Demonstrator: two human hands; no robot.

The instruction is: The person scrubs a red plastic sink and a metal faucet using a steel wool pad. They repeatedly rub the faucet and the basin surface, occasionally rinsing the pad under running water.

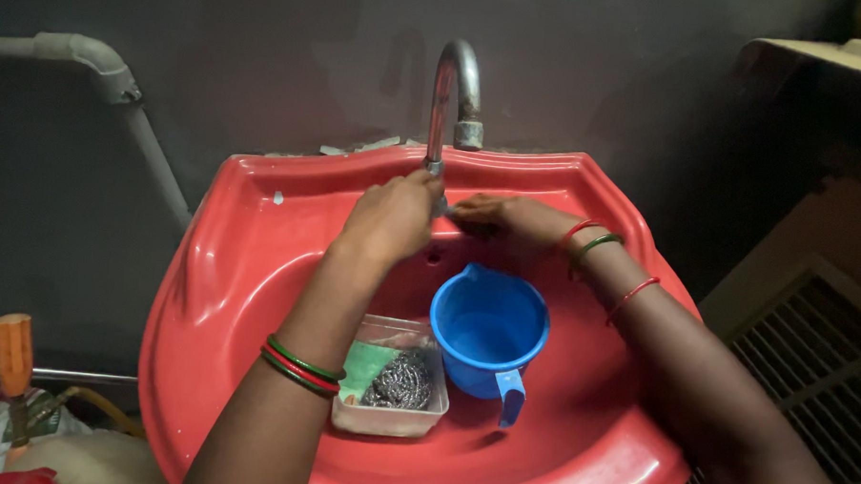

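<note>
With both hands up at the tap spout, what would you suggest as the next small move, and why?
Probably slide the blue mug back under the tap spout. Both the left hand and right hand are at the outlet, and the mug sits in the red basin nearer the front, so water might miss it.

It was a plain home washing corner, shown by the red plastic basin fixed to a dark bare wall, the curved metal tap, the exposed grey pipe, and a tub holding a steel scourer.
</note>
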